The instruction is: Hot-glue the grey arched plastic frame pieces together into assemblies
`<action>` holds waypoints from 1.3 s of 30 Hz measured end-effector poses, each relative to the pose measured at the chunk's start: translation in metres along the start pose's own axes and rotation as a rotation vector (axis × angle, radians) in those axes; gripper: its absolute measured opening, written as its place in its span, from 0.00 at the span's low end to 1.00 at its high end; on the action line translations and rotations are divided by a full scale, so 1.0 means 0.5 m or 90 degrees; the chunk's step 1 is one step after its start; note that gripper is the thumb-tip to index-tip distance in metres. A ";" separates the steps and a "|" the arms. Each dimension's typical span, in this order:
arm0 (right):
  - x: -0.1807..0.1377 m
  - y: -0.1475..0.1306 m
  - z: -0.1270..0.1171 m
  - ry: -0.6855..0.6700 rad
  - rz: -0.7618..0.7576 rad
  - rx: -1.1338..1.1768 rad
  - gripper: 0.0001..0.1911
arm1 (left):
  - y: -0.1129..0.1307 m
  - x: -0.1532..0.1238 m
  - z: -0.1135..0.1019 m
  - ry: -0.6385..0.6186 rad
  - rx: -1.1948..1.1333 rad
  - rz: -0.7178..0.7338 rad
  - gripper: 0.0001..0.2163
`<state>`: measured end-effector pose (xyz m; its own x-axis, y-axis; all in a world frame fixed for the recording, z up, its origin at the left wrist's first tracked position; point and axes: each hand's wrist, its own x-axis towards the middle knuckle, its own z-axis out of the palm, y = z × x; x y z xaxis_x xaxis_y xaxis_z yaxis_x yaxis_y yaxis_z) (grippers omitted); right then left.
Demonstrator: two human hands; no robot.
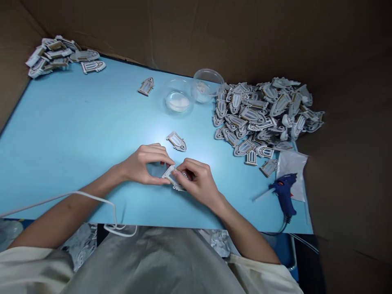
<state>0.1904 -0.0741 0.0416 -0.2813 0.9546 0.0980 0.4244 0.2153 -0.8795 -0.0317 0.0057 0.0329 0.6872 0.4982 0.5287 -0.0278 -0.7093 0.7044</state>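
My left hand and my right hand meet over the blue tabletop, both pinching the edge of a white arched window-shaped cutout. Most of that piece is hidden by my fingers. Just above my hands lies a similar arched piece, not touched by either hand. Another one lies farther up the table. To the right rises a heap of these arched pieces, with a smaller heap at the far upper left.
Two clear plastic bowls with white contents stand near the heap. A blue hot glue gun lies on a plastic sheet at right. Cardboard walls surround the table. A white cable crosses my left forearm.
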 end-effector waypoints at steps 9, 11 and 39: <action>0.016 0.001 -0.028 0.224 -0.108 -0.174 0.20 | 0.001 0.004 -0.005 -0.004 -0.037 -0.027 0.16; 0.015 0.009 -0.047 0.301 -0.093 -0.150 0.22 | 0.001 0.004 -0.005 -0.006 -0.043 -0.024 0.16; -0.024 0.048 0.029 -0.066 -0.652 -0.252 0.17 | 0.093 0.030 0.032 -0.168 -0.076 -0.121 0.24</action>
<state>0.1914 -0.0836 0.0126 -0.7201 0.2693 0.6395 0.1904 0.9629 -0.1912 -0.0109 -0.0277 0.0660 0.8523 0.4582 0.2524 0.0450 -0.5449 0.8373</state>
